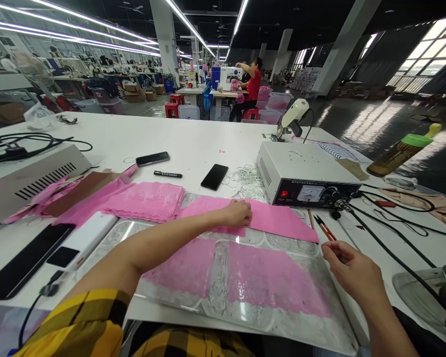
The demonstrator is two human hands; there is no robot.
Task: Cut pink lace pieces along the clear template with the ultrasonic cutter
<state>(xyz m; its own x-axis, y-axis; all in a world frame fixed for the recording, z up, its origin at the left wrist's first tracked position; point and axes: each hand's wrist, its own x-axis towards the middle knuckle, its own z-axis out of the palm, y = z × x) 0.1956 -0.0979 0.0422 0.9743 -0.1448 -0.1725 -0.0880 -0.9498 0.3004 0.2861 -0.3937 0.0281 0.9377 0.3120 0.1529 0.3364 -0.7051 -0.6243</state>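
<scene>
My left hand (237,213) reaches across to the middle of the table, its fingers closed at the edge of a pink fabric piece (278,219). Fabric lies on both sides of that hand, over a clear, glossy sheet (219,263) with pale outlined shapes. Nearer to me, two more pink panels (271,275) show at the sheet, one to the left and one to the right. My right hand (353,270) hovers by the sheet's right edge with curled fingers. Just beyond its fingertips are thin orange sticks with dark tips (325,228); whether it grips them is unclear.
A stack of pink fabric (148,201) lies at left, near a white power bank (83,243). Beyond are a black marker (168,174), two phones (214,177) and tangled thread (247,179). A metal control box (308,171) with cables stands at right. A person in red (253,82) sits farther off.
</scene>
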